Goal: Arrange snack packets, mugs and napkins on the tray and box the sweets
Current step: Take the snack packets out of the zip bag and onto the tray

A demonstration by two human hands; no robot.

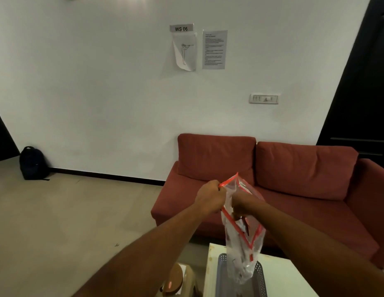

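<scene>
Hanging upright over a grey basket (262,275) on the white worktop (287,275), long axis vertical, mouth upward, a clear red-edged bag (242,239) is held, its rim pinched by the fisted left hand (210,197), right hand (243,203) reached inside, grip hidden, both forearms extended forward.

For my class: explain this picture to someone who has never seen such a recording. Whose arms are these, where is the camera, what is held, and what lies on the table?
One picture, from a camera worn on a person's head, looking forward and down. Both bare arms are theirs. The left hand grips the red-edged rim of a clear plastic bag; the right hand reaches inside it. The bag hangs over a grey perforated tray on a white table. Its contents are too blurred to name. A red sofa stands behind.
</scene>
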